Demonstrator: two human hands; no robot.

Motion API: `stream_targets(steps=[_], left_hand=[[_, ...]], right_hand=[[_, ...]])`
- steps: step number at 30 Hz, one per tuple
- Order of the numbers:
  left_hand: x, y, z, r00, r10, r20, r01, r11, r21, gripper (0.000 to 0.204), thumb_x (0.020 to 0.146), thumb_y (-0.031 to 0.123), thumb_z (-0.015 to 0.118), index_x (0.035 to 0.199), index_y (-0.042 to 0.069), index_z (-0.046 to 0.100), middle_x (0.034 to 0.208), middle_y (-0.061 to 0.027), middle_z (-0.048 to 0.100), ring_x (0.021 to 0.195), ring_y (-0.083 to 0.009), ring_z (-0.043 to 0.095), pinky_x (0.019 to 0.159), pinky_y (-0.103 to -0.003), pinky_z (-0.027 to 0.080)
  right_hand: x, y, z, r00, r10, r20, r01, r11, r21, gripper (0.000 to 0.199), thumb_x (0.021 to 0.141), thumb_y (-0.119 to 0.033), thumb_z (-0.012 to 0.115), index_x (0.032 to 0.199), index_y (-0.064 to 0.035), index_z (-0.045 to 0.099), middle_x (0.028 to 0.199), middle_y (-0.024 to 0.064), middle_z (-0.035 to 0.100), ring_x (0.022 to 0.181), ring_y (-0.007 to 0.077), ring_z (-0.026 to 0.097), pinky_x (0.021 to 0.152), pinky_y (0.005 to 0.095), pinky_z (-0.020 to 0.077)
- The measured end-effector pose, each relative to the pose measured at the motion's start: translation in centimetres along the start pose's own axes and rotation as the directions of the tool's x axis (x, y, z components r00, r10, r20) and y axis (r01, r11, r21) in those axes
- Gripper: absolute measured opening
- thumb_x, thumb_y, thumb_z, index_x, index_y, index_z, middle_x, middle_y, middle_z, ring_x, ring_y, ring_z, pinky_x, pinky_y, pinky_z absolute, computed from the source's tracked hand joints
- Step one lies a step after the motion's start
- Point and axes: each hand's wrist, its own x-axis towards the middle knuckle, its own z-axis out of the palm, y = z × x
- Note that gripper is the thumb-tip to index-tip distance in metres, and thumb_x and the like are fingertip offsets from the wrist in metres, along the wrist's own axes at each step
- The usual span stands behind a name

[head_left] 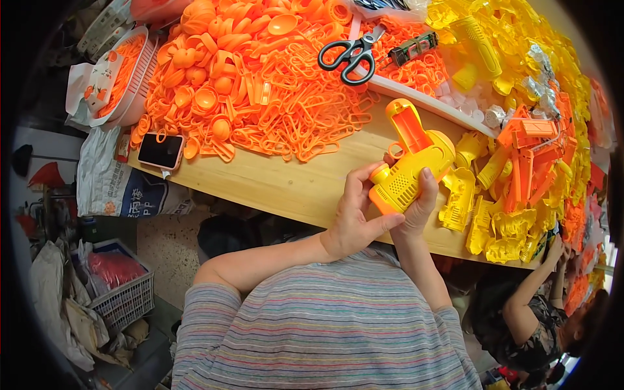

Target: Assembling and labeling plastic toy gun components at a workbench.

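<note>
1. Yellow toy gun body [411, 170], with an orange flap raised at its top and an orange nozzle at its near end, is held just above the near edge of the wooden table [292, 179], in front of the person's striped shirt.
2. Beyond the toy, a heap of orange plastic parts [260, 84] covers the far left of the table; a heap of yellow plastic shells [494, 214] lies just right of the toy.
3. Left of the toy, at the orange heap's near corner, a phone [160, 151] lies flat; black-handled scissors [350, 55] rest on the heap beyond the toy.
4. The right hand [416, 205] wraps the toy's grilled grip from below, thumb up along its side, closed around it.
5. The left hand [351, 218] has its fingers curled, fingertips pinching the orange nozzle [379, 173], thumb stretched toward the right hand.
6. Doing this well likely means keeping the right hand's grip steady while the left fingertips press the nozzle squarely, not at a slant, so the piece seats evenly.
7. Another person's arm [530, 292] reaches up to the table, lower right of the toy.
</note>
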Motion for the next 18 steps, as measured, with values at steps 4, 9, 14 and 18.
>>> stream_targets(steps=[4,9,14,18], left_hand=[[0.1,-0.1,0.2,0.999,0.055,0.002,-0.055,0.994,0.09,0.075,0.085,0.002,0.07,0.142,0.005,0.022,0.14,-0.0145,0.034,0.134,-0.0244,0.037,0.112,-0.041,0.033],[0.4,-0.1,-0.1,0.995,0.089,0.041,-0.095,0.978,0.186,0.08,0.086,0.003,0.07,0.146,0.006,0.017,0.144,-0.0146,0.031,0.135,-0.0255,0.035,0.113,-0.04,0.031],[1.6,2.6,-3.3,0.991,-0.05,0.128,-0.015,0.887,0.462,0.064,0.081,0.016,0.078,0.136,0.007,0.045,0.129,-0.0085,0.051,0.116,-0.0181,0.053,0.097,-0.034,0.046],[1.3,4.2,-9.0,0.966,0.26,0.002,-0.109,0.398,0.911,0.028,0.08,0.009,0.074,0.106,0.006,0.065,0.09,-0.0083,0.059,0.072,-0.0188,0.06,0.057,-0.029,0.048]], right_hand=[[0.0,-0.2,0.1,0.999,-0.04,0.006,0.041,0.999,-0.03,0.056,0.088,-0.039,0.057,0.127,-0.0018,0.047,0.111,0.0146,0.06,0.101,0.0242,0.061,0.091,0.0387,0.0505],[0.0,-0.5,0.5,0.999,-0.052,-0.007,0.051,0.998,-0.021,0.051,0.089,-0.037,0.056,0.125,-0.0021,0.049,0.109,0.0132,0.061,0.099,0.0227,0.061,0.089,0.0377,0.0509],[1.3,-2.1,-1.2,0.989,0.12,-0.085,-0.126,0.99,-0.065,0.052,0.088,-0.035,0.058,0.127,-0.0022,0.048,0.108,0.0124,0.062,0.091,0.0232,0.065,0.081,0.0399,0.0559],[1.8,-4.4,-2.8,0.929,0.368,0.04,-0.35,0.909,-0.228,0.059,0.081,-0.025,0.065,0.132,-0.0015,0.045,0.109,0.0144,0.062,0.09,0.0246,0.066,0.082,0.0408,0.0569]])
